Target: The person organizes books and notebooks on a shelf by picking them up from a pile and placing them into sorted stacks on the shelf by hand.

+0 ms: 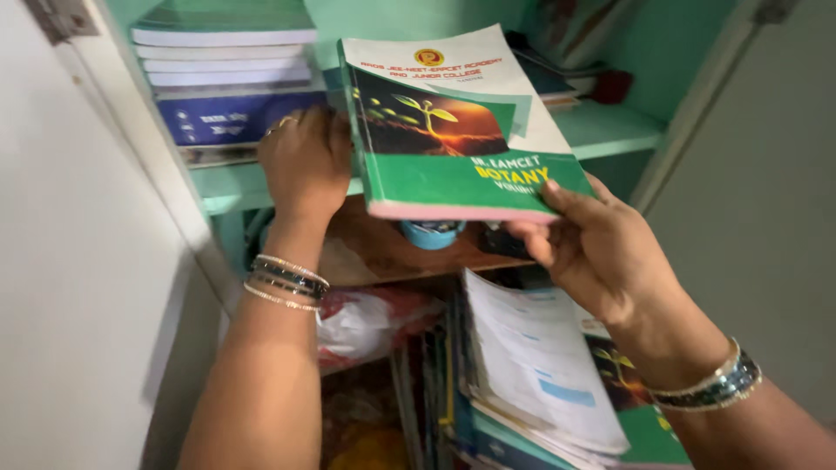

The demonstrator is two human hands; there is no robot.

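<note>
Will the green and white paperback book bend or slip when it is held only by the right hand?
The green and white paperback book probably sags somewhat: soft cover, moderate thickness. Its glossy cover may slip, since the right hand pinches only one corner.

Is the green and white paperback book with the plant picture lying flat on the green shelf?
No, the green and white paperback book is held tilted in the air by the right hand, in front of the green shelf.

A green-and-white softcover book [453,122] is gripped at its lower corner by the right hand [601,248] at frame centre. The left hand [305,161] is pressed against a stack of books [222,78] on the pale green shelf [610,130], upper left.
</note>
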